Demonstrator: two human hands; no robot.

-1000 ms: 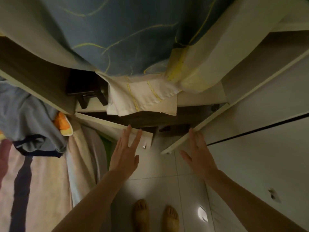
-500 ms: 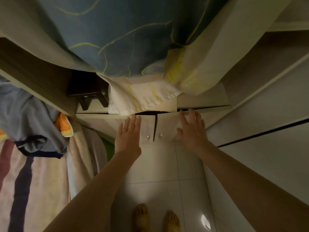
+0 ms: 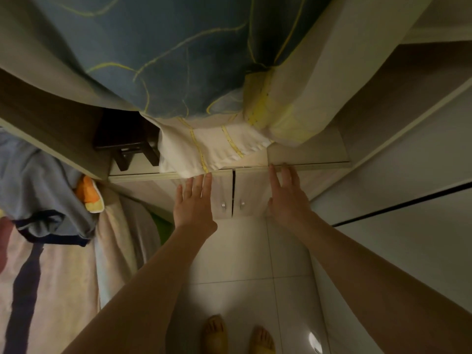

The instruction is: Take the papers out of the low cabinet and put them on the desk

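Observation:
The low cabinet has two pale doors, a left door (image 3: 221, 190) and a right door (image 3: 251, 192), both shut with only a thin dark gap between them. Each door carries a small metal knob near that gap. My left hand (image 3: 194, 203) lies flat on the left door with fingers spread. My right hand (image 3: 287, 198) presses flat on the right door, fingertips at its top edge. Neither hand holds anything. No papers are in view. The ledge above the cabinet (image 3: 309, 154) is partly covered by hanging cloth.
A blue and white quilt (image 3: 178, 60) hangs over the ledge above the doors. A dark wooden stool (image 3: 127, 141) stands at the left. Bedding and clothes (image 3: 46, 200) lie at the left. White wardrobe panels (image 3: 408, 226) line the right. My bare feet (image 3: 237, 333) stand on pale floor tiles.
Both cabinet doors have swung from open to shut. My two hands moved forward with the doors and now rest flat against them.

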